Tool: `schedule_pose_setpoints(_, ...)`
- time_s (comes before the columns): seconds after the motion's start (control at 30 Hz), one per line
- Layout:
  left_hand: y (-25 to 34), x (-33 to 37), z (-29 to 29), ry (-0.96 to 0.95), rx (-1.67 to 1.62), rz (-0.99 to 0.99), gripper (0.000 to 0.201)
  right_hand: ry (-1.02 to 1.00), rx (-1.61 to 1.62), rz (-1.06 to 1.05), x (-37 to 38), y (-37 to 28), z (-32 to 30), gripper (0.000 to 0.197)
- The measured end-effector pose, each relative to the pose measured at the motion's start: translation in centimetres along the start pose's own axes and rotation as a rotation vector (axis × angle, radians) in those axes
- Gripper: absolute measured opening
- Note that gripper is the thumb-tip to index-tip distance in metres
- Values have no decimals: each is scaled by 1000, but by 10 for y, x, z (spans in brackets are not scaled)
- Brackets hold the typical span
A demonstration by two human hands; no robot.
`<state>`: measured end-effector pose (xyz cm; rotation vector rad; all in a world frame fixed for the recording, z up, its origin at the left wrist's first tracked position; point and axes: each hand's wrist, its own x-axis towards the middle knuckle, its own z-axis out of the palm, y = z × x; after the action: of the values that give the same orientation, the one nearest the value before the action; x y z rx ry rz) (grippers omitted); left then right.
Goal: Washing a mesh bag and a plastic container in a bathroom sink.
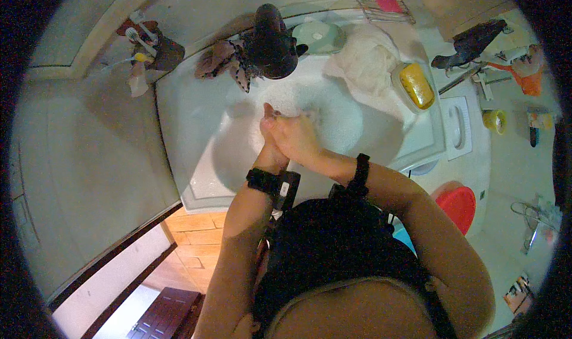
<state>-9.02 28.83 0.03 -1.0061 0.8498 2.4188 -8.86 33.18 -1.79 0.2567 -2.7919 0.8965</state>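
Over the white sink basin (348, 127), my two hands are pressed together. My right hand (296, 137) wraps across my left hand (268, 129), with its fingers closed round it. Of my left hand, some digits point up toward the far side, while the rest is hidden under the right. No separate object shows between them. Just beyond my hands stands a dark faucet (271, 50). The basin's bottom looks pale and speckled, perhaps with water or foam. Each wrist wears a black strap; the left strap (261, 181) carries a small dark box.
Behind the basin are a patterned cloth (220, 60), a pale green oval container (320, 38) and a crumpled white cloth (370, 65). A yellow block (416, 87) sits in a clear dish on the right. A brush holder (167, 54) stands left; a red basin (457, 208) lies lower right.
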Motion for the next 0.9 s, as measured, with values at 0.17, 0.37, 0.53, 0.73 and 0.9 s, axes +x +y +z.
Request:
schedule_pose_setpoints(0.17, -8, 22, -14, 88, 435, 197, 43, 156, 24, 17, 6, 34, 10, 22)
schedule_pose_setpoints(0.37, -9, 34, -25, 26, 318, 90, 48, 70, -10, 156, -4, 18, 13, 25)
schedule_pose_setpoints(0.53, -11, 35, -27, 50, 209, 84, 43, 175, 181, 60, 6, 24, 10, 19)
schedule_pose_setpoints(0.73, -1, 42, -41, 69, 258, 67, 40, 138, 111, -29, 12, 29, 13, 14)
schedule_pose_setpoints(0.9, 37, -13, 34, 230, 238, -228, 35, 209, -453, -5, -1, -26, -38, 22)
